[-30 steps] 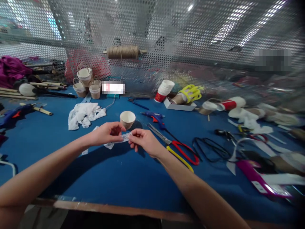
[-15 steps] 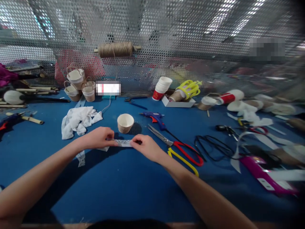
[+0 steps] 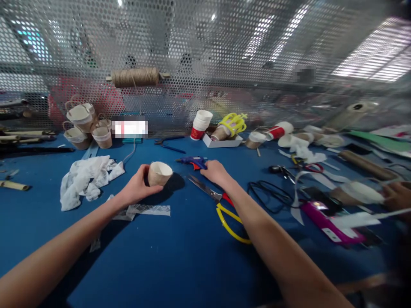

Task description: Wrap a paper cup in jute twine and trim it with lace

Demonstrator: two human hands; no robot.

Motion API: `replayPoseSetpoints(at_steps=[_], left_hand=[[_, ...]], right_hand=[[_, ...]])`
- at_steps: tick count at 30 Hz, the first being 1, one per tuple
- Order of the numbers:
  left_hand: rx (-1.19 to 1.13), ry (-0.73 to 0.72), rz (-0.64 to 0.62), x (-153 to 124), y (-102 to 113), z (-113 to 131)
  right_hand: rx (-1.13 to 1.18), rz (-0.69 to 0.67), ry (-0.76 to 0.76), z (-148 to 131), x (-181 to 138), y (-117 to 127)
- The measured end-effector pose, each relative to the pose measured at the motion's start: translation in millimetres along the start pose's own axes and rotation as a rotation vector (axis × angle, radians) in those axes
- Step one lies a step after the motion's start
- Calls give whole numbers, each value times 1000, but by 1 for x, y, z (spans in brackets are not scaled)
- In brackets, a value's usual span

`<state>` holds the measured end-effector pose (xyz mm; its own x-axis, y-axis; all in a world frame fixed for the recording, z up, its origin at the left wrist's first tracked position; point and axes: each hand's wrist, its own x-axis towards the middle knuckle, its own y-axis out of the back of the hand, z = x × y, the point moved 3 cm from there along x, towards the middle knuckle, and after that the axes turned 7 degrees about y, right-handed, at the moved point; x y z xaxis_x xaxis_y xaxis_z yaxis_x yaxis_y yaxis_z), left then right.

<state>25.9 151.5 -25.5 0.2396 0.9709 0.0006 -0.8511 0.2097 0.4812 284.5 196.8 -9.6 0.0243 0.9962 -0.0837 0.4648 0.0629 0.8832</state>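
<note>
My left hand (image 3: pixel 138 187) grips a small brown paper cup (image 3: pixel 159 174) from its left side, fingers behind and thumb in front. The cup's white inside faces up. Farther right, my right hand (image 3: pixel 215 172) is closed around the handle of a blue glue gun (image 3: pixel 192 161) with a red trigger; its nozzle points left. Strips of white lace ribbon (image 3: pixel 154 210) lie flat below the left hand. Scissors (image 3: pixel 210 193) with red and yellow handles rest under my right forearm, which partly covers them.
Crumpled white fabric (image 3: pixel 85 175) lies at left, below several small handled cup baskets (image 3: pixel 78 137). A twine spool (image 3: pixel 135 78) hangs on the mesh. Pliers (image 3: pixel 170 144), stacked cups (image 3: pixel 201 124), black cable (image 3: pixel 269 194) and a purple power strip (image 3: pixel 334 222) surround; another person's hand (image 3: pixel 400 194) appears at right.
Both hands have let go of the lace strip, which now lies on the table. My left hand has taken hold of the cup; my right hand has moved up and right onto the glue gun.
</note>
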Motion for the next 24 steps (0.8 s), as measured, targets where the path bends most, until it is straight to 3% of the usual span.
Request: replayPoseSetpoints(at_steps=[5,7,10,15,20,24], left_hand=[[-451,196,-238,-27,3,10],[-548,252,-262,-38,2,10],[-581,278,-172,-49,1,9],[-501,284,-70,-57,1,6],[-532,317,-35,-54,2,1],[-508,303,-3,-49,5,-2]], right_hand=[[231,26,1,-4,-14,5],[360,69,35,-12,-31,16],[513,66,100,-27,-65,30],[693,-148,193,-42,-114,16],[761,-219,256,-45,-128,-5],[669,-218,253,-40,-130,-12]])
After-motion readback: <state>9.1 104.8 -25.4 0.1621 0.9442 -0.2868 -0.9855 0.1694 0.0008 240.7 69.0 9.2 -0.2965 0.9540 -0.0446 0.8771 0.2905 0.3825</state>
